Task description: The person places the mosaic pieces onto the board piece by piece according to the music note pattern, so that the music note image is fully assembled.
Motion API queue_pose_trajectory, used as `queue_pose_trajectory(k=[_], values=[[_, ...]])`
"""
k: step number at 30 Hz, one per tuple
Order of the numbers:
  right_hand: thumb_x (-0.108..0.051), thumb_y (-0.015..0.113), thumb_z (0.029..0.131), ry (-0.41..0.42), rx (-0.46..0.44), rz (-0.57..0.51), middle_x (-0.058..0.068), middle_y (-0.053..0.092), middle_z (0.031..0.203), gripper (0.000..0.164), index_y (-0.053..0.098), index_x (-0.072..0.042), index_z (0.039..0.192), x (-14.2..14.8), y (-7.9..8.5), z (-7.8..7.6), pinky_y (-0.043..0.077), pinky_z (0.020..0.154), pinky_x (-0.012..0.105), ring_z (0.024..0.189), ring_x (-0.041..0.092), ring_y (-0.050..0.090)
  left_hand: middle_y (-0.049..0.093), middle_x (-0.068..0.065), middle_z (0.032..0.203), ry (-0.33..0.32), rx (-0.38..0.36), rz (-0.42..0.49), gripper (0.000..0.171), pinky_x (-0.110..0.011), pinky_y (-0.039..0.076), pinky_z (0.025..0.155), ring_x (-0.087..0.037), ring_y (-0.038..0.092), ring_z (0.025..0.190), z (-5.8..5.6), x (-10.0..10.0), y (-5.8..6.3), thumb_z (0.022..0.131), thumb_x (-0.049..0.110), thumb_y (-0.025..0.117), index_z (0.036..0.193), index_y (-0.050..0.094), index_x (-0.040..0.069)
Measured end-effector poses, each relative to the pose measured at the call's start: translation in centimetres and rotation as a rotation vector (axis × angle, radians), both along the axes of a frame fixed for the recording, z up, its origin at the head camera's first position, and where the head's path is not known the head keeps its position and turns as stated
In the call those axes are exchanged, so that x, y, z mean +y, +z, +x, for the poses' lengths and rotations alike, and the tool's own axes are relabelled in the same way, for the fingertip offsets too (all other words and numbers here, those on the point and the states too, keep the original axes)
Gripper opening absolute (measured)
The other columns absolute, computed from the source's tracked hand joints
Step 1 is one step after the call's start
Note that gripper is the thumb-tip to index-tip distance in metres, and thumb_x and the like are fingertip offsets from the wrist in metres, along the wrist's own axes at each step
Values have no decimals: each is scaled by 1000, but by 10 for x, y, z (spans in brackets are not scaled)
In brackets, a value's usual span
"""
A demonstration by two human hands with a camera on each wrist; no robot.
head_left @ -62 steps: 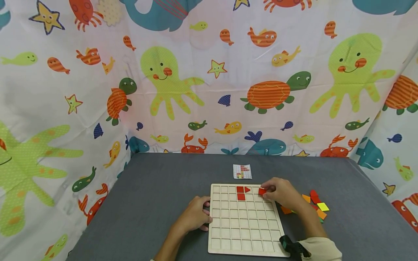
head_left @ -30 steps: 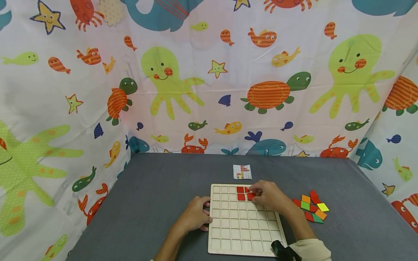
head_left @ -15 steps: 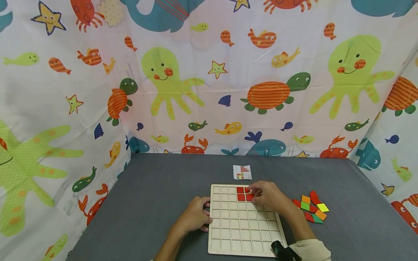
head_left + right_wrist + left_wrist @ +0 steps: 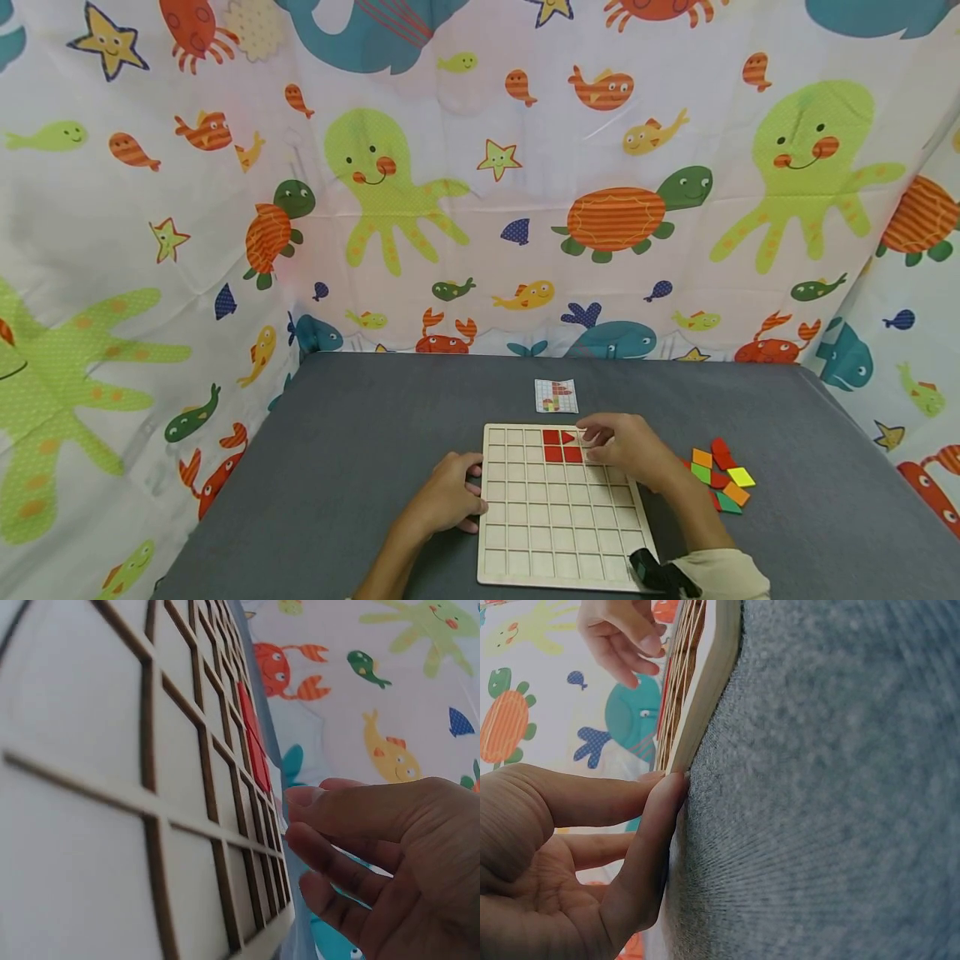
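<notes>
Two hands at a pale wooden grid board (image 4: 555, 521) on a grey counter (image 4: 405, 400)
The left hand (image 4: 447, 492) pinches the board's left edge, presumably to steady it; the right hand (image 4: 624, 447), released and holding nothing, hovers beside three red square tiles (image 4: 552, 454) and a red triangular tile (image 4: 567, 437) set in cells; the small white printed card (image 4: 557, 397) lies just beyond, likely for easy viewing.

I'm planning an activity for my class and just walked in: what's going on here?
A person's left hand pinches the left edge of a wooden grid board; the right hand, holding nothing, hovers near its far end. Three red square tiles and a red triangle tile sit in the two farthest rows. Behind the board lies a printed pattern card; loose red, orange, yellow and green tiles lie to the right.
</notes>
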State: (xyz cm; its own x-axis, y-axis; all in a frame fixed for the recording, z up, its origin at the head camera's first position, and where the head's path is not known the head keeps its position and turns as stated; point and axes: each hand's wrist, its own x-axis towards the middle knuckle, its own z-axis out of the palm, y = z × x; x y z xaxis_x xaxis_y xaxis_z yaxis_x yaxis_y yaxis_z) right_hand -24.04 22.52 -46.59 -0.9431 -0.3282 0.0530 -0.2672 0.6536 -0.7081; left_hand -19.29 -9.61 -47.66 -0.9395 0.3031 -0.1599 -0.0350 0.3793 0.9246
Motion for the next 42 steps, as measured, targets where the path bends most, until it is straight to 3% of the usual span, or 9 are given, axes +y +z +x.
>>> queue_pose_trajectory(k=[16,26,31,42], values=[[-7,79,93,-152,-9,-4,10,74,109,41,70,-1,133,52,1,0,60,73,27,96,24,66,53,-18,124,7,-9,-9,73,-37,65,52,-26,62,95,1,0,2,80,-19,76,148,51,-11],[-9,79,94,-212,-10,46,15,74,114,41,69,0,133,81,-5,1,61,79,36,99,26,66,53,-18,126,14,-13,-2,74,-37,65,53,-26,62,97,1,0,2,80,-18,75,149,50,-11],[-10,80,93,-225,-20,72,11,74,108,40,70,1,131,87,-10,1,61,78,38,96,26,67,53,-17,126,11,-25,-11,74,-37,66,54,-26,61,97,0,0,1,80,-17,76,149,50,-10],[-27,84,91,-209,-46,114,3,66,93,46,72,-1,127,82,-12,-2,50,69,31,82,19,58,53,-17,125,13,-16,-19,73,-37,65,53,-25,61,97,0,1,2,80,-17,76,149,51,-10]])
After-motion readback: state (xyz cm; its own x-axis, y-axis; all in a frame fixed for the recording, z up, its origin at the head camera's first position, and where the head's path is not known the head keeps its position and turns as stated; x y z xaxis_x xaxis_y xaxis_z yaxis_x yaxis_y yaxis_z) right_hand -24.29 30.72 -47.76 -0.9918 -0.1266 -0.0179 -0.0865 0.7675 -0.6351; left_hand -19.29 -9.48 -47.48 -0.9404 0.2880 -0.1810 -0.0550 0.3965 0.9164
